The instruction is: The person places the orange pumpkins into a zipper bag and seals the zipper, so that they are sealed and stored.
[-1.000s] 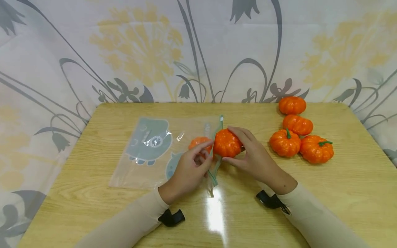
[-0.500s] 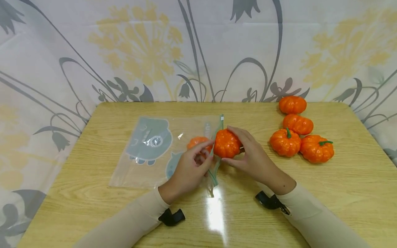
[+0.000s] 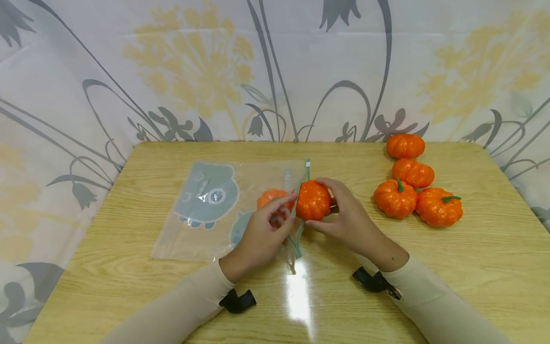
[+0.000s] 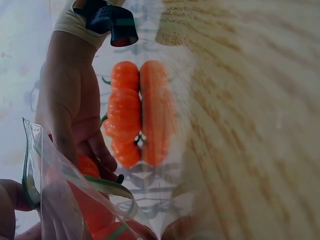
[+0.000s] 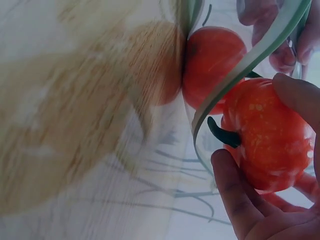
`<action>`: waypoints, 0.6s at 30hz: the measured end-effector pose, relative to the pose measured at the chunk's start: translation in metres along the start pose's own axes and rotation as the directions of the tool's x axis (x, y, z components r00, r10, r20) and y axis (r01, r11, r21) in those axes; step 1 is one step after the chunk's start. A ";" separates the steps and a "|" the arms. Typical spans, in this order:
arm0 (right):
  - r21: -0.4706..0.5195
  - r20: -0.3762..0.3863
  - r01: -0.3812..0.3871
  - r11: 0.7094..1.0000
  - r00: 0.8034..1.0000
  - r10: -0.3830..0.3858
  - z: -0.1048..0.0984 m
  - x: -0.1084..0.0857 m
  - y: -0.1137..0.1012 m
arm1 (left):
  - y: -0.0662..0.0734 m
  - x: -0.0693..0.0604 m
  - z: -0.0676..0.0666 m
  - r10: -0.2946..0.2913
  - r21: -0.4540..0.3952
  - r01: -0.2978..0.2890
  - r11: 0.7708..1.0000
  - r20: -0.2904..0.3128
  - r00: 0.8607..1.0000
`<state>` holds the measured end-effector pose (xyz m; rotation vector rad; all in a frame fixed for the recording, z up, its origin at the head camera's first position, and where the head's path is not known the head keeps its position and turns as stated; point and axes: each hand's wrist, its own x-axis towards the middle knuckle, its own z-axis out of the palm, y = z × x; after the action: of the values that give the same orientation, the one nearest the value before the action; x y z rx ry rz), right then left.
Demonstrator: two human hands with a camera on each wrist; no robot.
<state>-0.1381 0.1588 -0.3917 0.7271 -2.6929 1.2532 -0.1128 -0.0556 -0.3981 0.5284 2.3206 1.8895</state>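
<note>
Floral backdrop (image 3: 301,62), pale table (image 3: 335,315): held pumpkin (image 3: 314,200) edges into the bag (image 3: 223,205)

Compared with 1 second ago, the held pumpkin sits slightly further left, and the right hand (image 3: 350,210) has moved with it. More of its left side now lies behind the clear film at the bag's mouth, beside the green strip (image 3: 307,169). Deeper in, the inner pumpkin (image 3: 269,197) has also shifted a little left. I take this as slow progress: the held pumpkin seems partway through the mouth, perhaps nudging the inner pumpkin along, though I cannot tell whether the 2 touch. The left hand (image 3: 262,234) is in the same place, thumb and fingertips pinching the bag's edge, and the 4 loose pumpkins (image 3: 394,198) have not moved on the right.

From the head view, the right hand spans the held pumpkin, thumb on the near side and fingers on the far side. Only the right wrist view shows that pumpkin's dark stem (image 5: 225,136), pointing towards the bag, and the strip curving around in front of the inner pumpkin. It also shows film between the left fingertips, which the head view leaves vague. Seen from the left wrist, the loose pumpkins line up above their reflection; only the head view separates all 4 clearly.
</note>
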 end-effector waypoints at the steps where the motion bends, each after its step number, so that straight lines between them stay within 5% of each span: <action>1: 0.000 -0.001 -0.001 1.000 1.000 0.001 0.001 -0.001 0.000 | 0.000 0.000 0.000 -0.002 0.002 0.002 1.000 0.001 1.000; 18: 0.102 0.041 -0.074 0.992 0.997 0.070 0.003 -0.002 -0.002 | -0.001 -0.001 0.001 0.000 0.006 0.000 1.000 0.012 1.000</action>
<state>-0.1352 0.1565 -0.3924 0.6764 -2.7239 1.4193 -0.1116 -0.0549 -0.3994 0.5387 2.3193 1.8755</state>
